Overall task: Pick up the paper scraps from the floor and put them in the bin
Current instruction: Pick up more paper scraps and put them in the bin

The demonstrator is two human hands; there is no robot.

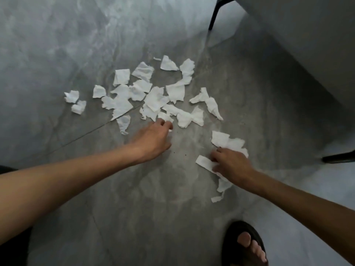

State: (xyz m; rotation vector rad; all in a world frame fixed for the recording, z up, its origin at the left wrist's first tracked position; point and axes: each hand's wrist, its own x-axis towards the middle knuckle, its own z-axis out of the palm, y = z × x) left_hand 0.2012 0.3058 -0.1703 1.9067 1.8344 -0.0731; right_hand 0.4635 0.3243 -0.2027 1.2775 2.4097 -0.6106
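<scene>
Several torn white paper scraps (153, 96) lie spread over the grey floor (57, 54) in front of me. My left hand (153, 140) reaches down to the near edge of the pile, its fingertips curled on a small scrap (165, 117). My right hand (231, 166) is lower right, fingers closed on a bunch of scraps (227, 141) that stick out above, left of and below it. No bin is in view.
A grey table top (307, 35) fills the upper right, with a black leg (214, 15) at the top and another black leg (340, 157) at the right edge. My foot in a black sandal (244, 244) stands at the bottom right.
</scene>
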